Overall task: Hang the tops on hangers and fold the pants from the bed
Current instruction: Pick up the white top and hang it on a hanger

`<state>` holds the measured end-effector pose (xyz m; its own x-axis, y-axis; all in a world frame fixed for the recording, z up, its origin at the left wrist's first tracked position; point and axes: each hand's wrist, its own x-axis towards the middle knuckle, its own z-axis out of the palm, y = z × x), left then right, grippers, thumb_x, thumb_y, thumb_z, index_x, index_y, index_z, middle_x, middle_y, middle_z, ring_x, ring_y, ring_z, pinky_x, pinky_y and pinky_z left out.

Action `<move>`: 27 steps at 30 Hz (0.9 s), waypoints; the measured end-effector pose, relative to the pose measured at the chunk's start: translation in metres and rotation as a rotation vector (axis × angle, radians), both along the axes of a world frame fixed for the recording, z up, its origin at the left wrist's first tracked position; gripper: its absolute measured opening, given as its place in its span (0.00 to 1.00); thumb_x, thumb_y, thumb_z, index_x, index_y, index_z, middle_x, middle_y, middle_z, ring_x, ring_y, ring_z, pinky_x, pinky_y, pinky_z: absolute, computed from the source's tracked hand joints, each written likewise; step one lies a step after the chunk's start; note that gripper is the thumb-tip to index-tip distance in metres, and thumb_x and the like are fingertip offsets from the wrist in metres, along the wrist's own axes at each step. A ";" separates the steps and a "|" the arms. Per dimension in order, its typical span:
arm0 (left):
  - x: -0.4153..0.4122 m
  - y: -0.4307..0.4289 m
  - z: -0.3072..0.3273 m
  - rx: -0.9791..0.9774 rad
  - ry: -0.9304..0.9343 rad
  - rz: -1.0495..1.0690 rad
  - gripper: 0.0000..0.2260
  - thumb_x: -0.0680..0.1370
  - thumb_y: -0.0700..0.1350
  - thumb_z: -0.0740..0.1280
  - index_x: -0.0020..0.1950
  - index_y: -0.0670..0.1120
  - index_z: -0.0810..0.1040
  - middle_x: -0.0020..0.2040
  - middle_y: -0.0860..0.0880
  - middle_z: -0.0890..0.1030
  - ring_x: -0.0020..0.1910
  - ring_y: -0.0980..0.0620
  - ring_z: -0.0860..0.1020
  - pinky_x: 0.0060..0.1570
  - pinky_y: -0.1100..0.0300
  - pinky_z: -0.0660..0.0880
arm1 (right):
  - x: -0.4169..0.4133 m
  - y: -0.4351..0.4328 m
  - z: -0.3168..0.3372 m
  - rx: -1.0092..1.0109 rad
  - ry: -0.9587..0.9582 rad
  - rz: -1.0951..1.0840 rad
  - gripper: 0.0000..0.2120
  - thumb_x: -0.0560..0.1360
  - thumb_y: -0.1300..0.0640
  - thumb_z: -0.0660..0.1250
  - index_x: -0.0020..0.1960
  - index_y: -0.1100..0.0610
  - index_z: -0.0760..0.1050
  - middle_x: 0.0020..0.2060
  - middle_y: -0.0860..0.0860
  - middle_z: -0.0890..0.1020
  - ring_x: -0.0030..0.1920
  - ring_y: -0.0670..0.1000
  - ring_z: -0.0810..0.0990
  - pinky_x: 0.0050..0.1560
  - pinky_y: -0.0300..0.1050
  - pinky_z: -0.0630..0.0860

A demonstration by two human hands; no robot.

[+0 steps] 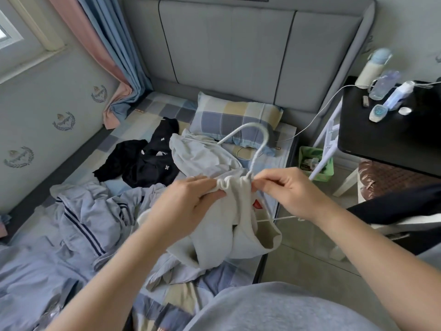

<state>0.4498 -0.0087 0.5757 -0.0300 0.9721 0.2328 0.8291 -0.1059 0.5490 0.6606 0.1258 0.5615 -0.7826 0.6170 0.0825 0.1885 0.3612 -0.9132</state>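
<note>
Working in mid-air over the right edge of the bed (162, 108). Gripping the bunched neckline of the white top (229, 225) with the curled fingers of the left hand (191, 197). Pinching the opposite side of that neckline with the right hand (286, 189), thumb and fingertips closed right at the stem of the white hanger (265, 137). Can see the hook clear of the collar, arching up and away toward the pillow (236, 118). Can also see one thin arm of the hanger poking out rightward beneath the right wrist; cannot tell where the other arm sits, buried in cloth. Reading the hanger's long axis as running left to right across the body, with the stem between both hands and closer to the right one. Looks like seating the collar around the stem. Probably calls for steadying the stem on the right and drawing fabric leftward over the hidden arm. Leaving for later a black garment (143, 163) and a pale blue striped garment (78, 223), both on the bed, beyond and left of the hands.
</note>
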 end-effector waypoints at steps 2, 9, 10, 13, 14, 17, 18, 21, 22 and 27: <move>0.018 0.002 -0.005 0.012 -0.072 0.012 0.15 0.82 0.48 0.65 0.41 0.38 0.79 0.34 0.49 0.76 0.35 0.49 0.75 0.36 0.47 0.73 | -0.008 -0.006 -0.001 0.059 -0.024 0.064 0.09 0.81 0.56 0.66 0.48 0.57 0.85 0.37 0.50 0.83 0.38 0.49 0.80 0.41 0.44 0.75; 0.015 0.006 -0.009 0.015 -0.109 0.089 0.16 0.80 0.44 0.69 0.33 0.45 0.70 0.29 0.53 0.67 0.31 0.54 0.66 0.34 0.56 0.67 | 0.000 -0.001 -0.003 0.211 0.010 -0.057 0.06 0.79 0.61 0.67 0.50 0.61 0.82 0.41 0.51 0.82 0.43 0.47 0.79 0.47 0.44 0.75; 0.012 0.005 -0.008 0.037 -0.126 0.154 0.19 0.80 0.43 0.69 0.32 0.47 0.65 0.28 0.54 0.64 0.30 0.54 0.64 0.32 0.58 0.64 | 0.004 0.001 -0.004 0.320 0.050 -0.154 0.06 0.79 0.60 0.66 0.52 0.61 0.81 0.45 0.51 0.81 0.49 0.48 0.79 0.52 0.45 0.75; 0.002 -0.002 -0.005 0.092 -0.207 0.322 0.21 0.80 0.42 0.69 0.33 0.43 0.61 0.28 0.54 0.60 0.27 0.55 0.60 0.28 0.64 0.57 | 0.015 -0.006 -0.014 0.457 0.205 -0.333 0.08 0.78 0.57 0.64 0.52 0.60 0.79 0.47 0.50 0.80 0.51 0.48 0.79 0.53 0.47 0.76; -0.001 -0.004 -0.004 0.110 -0.236 0.350 0.21 0.81 0.43 0.68 0.33 0.43 0.60 0.28 0.55 0.59 0.27 0.56 0.59 0.28 0.64 0.57 | 0.016 -0.012 -0.019 0.372 0.183 -0.284 0.08 0.78 0.56 0.65 0.54 0.58 0.78 0.47 0.48 0.81 0.50 0.46 0.79 0.51 0.46 0.77; 0.000 -0.004 0.005 0.164 -0.307 0.366 0.23 0.81 0.42 0.68 0.33 0.51 0.57 0.27 0.56 0.59 0.27 0.58 0.58 0.27 0.67 0.55 | -0.004 -0.028 -0.039 0.068 -0.098 0.013 0.17 0.78 0.52 0.70 0.66 0.50 0.74 0.58 0.40 0.79 0.58 0.37 0.75 0.58 0.36 0.72; 0.002 -0.002 0.008 0.180 -0.315 0.358 0.24 0.81 0.42 0.67 0.32 0.53 0.58 0.26 0.57 0.60 0.26 0.58 0.59 0.26 0.68 0.56 | -0.014 -0.031 -0.047 0.044 -0.136 0.077 0.20 0.78 0.51 0.70 0.68 0.49 0.72 0.58 0.38 0.77 0.57 0.35 0.73 0.57 0.33 0.69; 0.007 0.002 0.011 0.214 -0.345 0.357 0.25 0.81 0.41 0.67 0.31 0.55 0.57 0.25 0.58 0.60 0.25 0.59 0.59 0.26 0.70 0.57 | -0.044 -0.043 -0.062 0.040 -0.053 0.054 0.09 0.77 0.51 0.70 0.55 0.53 0.76 0.43 0.37 0.77 0.44 0.39 0.75 0.47 0.35 0.69; 0.006 0.002 0.012 0.220 -0.356 0.363 0.25 0.81 0.41 0.67 0.31 0.54 0.57 0.25 0.57 0.60 0.25 0.59 0.59 0.26 0.70 0.57 | -0.048 -0.045 -0.067 0.034 -0.049 0.017 0.07 0.76 0.50 0.68 0.50 0.53 0.76 0.41 0.39 0.78 0.42 0.41 0.76 0.47 0.39 0.72; 0.005 -0.003 0.014 0.262 -0.381 0.353 0.26 0.81 0.41 0.67 0.30 0.57 0.57 0.25 0.59 0.60 0.26 0.59 0.59 0.27 0.71 0.57 | -0.044 -0.036 -0.098 0.061 -0.277 0.037 0.21 0.75 0.49 0.70 0.66 0.52 0.72 0.59 0.45 0.79 0.61 0.50 0.77 0.64 0.54 0.72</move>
